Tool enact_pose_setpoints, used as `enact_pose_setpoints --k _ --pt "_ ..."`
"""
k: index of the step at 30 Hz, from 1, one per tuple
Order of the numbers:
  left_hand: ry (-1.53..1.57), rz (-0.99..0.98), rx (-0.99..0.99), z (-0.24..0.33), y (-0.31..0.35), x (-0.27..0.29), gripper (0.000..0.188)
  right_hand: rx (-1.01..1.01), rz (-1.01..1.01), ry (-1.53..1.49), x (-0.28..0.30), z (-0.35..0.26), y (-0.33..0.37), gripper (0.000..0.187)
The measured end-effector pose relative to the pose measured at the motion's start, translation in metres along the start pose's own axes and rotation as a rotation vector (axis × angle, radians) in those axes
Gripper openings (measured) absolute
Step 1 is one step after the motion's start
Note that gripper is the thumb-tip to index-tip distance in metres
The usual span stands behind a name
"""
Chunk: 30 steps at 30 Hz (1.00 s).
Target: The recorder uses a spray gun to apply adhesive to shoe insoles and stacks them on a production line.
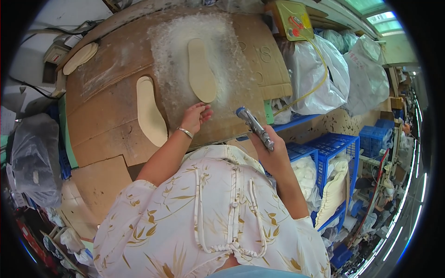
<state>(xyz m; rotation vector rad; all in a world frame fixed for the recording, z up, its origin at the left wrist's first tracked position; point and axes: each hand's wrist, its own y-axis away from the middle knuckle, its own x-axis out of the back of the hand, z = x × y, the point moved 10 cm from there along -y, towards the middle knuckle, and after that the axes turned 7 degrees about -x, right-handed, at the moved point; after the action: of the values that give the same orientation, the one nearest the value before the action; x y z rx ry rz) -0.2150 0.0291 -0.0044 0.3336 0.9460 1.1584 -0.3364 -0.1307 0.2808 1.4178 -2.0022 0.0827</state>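
Two bare grips are in view. The right grip [274,150] is wrapped round one metal spray gun [256,126], its blue end toward eleven o'clock; so full a wrap probably steadies the tool's weight. The left grip [192,119] has its fingertips at the near end of a pale insole [201,69]; whether they pinch the edge or merely rest beside it, one cannot tell. That end is perhaps chosen because it leaves the upper face uncovered.

With the left grip as clock centre, this insole lies flat at twelve o'clock, within a whitish residue patch [171,51] on the cardboard-covered surface [106,111]. The cardboard presumably catches mess. At nine o'clock lies a second insole pile [150,113], at ten a third [81,59], both apart from the patch, likely to stay clean. That makes three spots of insoles; the doubled edges of the outer two suggest layers, which cannot be counted.

Farther out come one yellow container [283,14] between one and two o'clock, one yellow hose [326,69], its link to the gun unclear, one white bag [324,88] and one grey bag [368,83] past two, at least two blue crates [343,140] near three, and one clear bag [37,157] past eight.
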Motion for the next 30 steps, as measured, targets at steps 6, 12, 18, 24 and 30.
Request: enact_pose_setpoints --k 6,12,18,24,30 --pt "0.008 -0.058 0.03 -0.001 0.005 -0.003 0.026 -0.036 -0.034 -0.014 -0.007 0.005 0.006 0.016" --pt "0.019 -0.054 0.047 -0.004 0.003 0.001 0.028 -0.005 -0.025 -0.019 -0.007 -0.002 0.011 0.017" --pt "0.029 -0.044 0.056 -0.003 0.003 0.002 0.028 -0.058 -0.021 -0.01 -0.006 0.01 0.01 0.017" --pt "0.01 -0.03 0.063 -0.001 0.006 0.001 0.029 -0.029 -0.059 0.0 -0.014 0.0 0.012 0.018" --pt "0.04 -0.01 0.049 0.0 0.006 -0.002 0.026 -0.022 0.017 0.02 -0.008 0.004 -0.018 0.021"
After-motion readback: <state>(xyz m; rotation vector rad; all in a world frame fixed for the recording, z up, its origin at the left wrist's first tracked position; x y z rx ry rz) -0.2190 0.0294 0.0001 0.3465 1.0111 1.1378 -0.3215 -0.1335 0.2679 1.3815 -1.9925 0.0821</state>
